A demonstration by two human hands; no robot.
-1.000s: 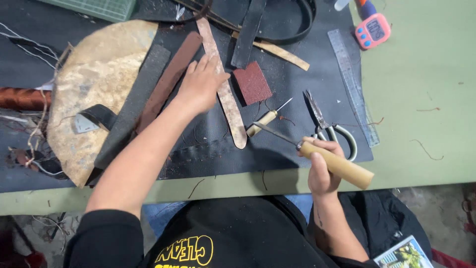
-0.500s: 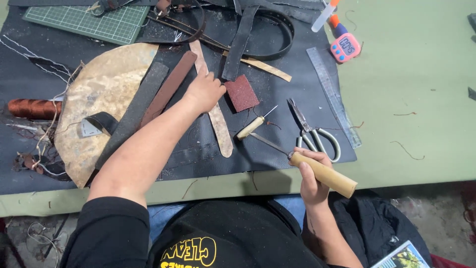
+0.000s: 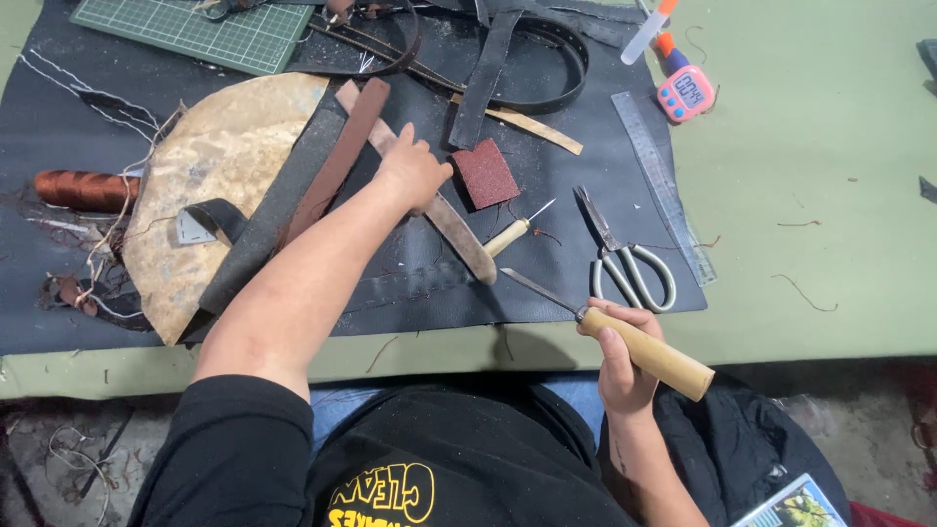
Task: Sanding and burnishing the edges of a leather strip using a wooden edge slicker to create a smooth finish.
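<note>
Open green table on rt, free to pass. Mat centre tight: awl, scissors, steel ruler block rt hand; leather strips crowd lft hand

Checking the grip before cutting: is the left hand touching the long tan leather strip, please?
Touching: the head view shows the left hand pressed flat on the tan leather strip, fingers overlapping it.
</note>
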